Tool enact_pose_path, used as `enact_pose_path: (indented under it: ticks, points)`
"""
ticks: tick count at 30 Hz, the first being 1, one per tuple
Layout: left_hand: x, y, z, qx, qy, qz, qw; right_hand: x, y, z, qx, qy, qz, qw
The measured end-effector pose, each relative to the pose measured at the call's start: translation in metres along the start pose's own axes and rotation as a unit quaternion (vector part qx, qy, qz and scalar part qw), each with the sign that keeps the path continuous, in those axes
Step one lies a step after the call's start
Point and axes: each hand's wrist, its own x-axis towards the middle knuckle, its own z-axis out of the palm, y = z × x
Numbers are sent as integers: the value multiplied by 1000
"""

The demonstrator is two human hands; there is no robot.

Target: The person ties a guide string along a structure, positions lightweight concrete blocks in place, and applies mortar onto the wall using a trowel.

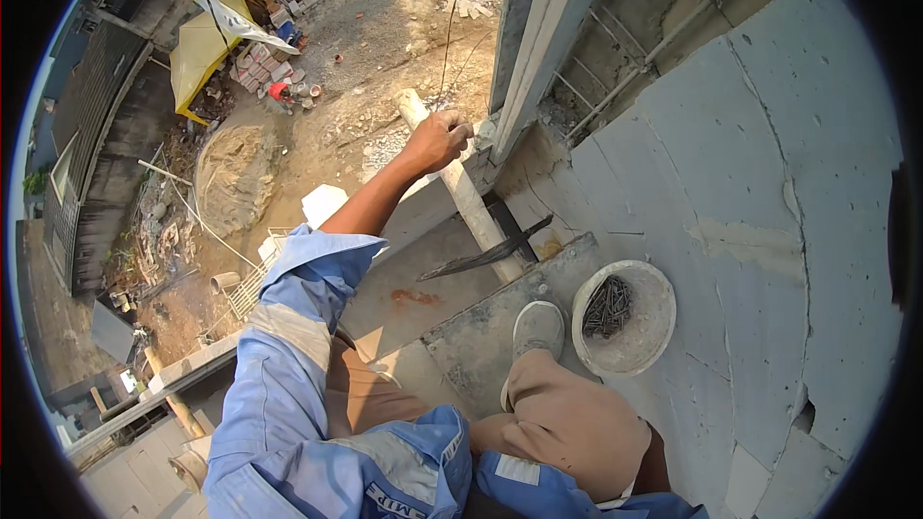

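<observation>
My left hand (pixel 437 142) reaches out past the wall's edge with its fingers curled closed. What they hold, if anything, is too small to make out. Beneath the hand slants a pale round wooden pole (pixel 471 207). A thin dark line (pixel 451 34) runs down from above to near the knuckles; whether the hand touches it I cannot tell. Beside the fingers rises a grey upright frame (pixel 538 48). My right hand is out of sight; a bit of bare forearm (pixel 656 461) shows behind my bent knee. Near my shoe stands a whitish bucket (pixel 654 322) holding several nails (pixel 608 308).
A dark, splintered wood strip (pixel 490 252) lies across the pole's lower part. Grey block wall (pixel 750 163) closes off the right side. Far below, left of the ledge, are a sand heap (pixel 236 178), a yellow canopy (pixel 204 53) and a person in red (pixel 280 92).
</observation>
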Motion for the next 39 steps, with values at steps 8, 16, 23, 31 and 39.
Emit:
enact_pose_path:
  ticks: [8, 16, 23, 31, 39]
  points:
    - [-15, 7, -3, 98, 163, 59, 980, -119, -270, -265, 26, 324, -161, 932]
    - [31, -45, 18, 234, 319, 52, 917, -15, -401, -345, 66, 360, -390, 845]
    - [36, -24, 20, 188, 348, 4, 918, 53, -475, -433, 404, 181, -446, 778]
    - [10, -30, -11, 202, 248, 106, 942, 125, -549, -460, 496, 19, -452, 741]
    - [-1, -17, -3, 33, 203, 89, 975, 156, -561, -478, 357, -5, -514, 780]
